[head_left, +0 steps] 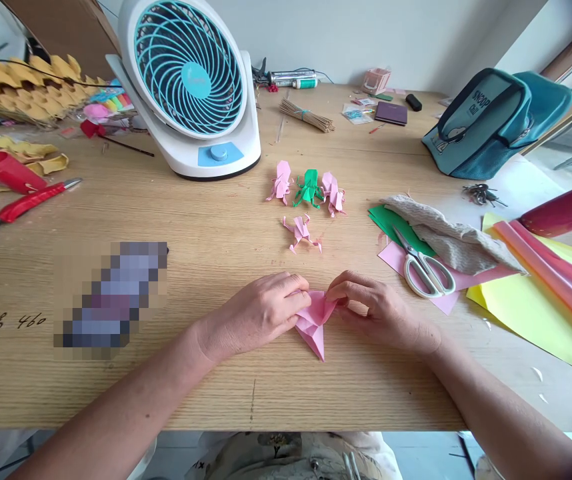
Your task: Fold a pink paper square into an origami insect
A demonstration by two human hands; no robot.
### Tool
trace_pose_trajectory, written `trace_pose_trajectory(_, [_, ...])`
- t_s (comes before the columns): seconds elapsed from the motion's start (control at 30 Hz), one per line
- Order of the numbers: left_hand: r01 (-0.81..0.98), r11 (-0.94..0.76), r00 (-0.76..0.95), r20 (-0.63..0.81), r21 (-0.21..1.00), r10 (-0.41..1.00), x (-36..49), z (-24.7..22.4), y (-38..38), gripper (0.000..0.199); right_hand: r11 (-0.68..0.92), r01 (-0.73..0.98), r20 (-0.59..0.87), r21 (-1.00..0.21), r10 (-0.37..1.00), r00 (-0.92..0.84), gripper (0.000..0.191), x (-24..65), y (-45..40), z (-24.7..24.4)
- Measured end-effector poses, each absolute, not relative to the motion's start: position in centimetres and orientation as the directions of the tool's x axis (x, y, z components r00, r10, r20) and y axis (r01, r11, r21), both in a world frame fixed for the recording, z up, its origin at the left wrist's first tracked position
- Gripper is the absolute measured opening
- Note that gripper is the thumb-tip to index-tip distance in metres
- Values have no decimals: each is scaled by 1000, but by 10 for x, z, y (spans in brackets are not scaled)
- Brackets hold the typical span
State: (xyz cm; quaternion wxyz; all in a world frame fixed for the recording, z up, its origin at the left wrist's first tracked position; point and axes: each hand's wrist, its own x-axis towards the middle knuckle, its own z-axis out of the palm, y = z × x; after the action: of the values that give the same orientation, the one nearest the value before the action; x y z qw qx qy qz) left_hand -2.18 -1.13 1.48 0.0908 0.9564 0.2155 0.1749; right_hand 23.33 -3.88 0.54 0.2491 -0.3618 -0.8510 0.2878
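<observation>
**Both hands pinching a pink paper fold at the desk's front edge**

I'm looking down from the head cam at a wooden table [216, 253]. My left hand [261, 313] and right hand [381, 310] meet at centre, near the front edge. Between them lies a pink folded paper [315, 327], w/ its pointed tip aimed toward me. Left fingers are curled and pinch the paper's upper left edge; right thumb and fingertips pinch its upper right corner. Both hands rest low on the tabletop.

Just behind the hands sits one small pink origami figure [301, 233]. Further back is a row of 3: pink origami [282, 181], green origami [309, 188], pink again [333, 193].

To the right, white-handled scissors [423, 267] lie on pink and green sheets, beside a beige cloth [453, 237]. Yellow paper [541, 300] and red-pink rolled sheets [556, 267] are at far right, well apart from the hands. A teal bag [491, 123] sits at back right.

A white and teal desk fan [191, 87] stands back left. Red-handled scissors [21, 207] lie at far left. A blurred patch sits left of the hands; can't tell what it is.
</observation>
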Motion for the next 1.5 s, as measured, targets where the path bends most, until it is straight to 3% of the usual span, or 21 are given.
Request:
trace_pose_trajectory(0.43, [399,-842,830,246,365,500,-23,-2,-3,14,456,514,83,-727,801,-593,1,225,-42,6])
trace_pose_trajectory(0.77, [410,-772,786,243,485,569,-28,-5,10,8,399,643,19,-654,858,-514,16,219,-45,2])
trace_pose_trajectory(1.13, [502,-616,723,97,607,684,-37,-2,16,10,369,658,55,-656,893,-447,21,219,-47,-1])
trace_pose_trajectory(1.5, [531,-616,709,94,582,699,-40,-7,20,10,364,699,93,-616,915,-394,16,214,-52,-1])
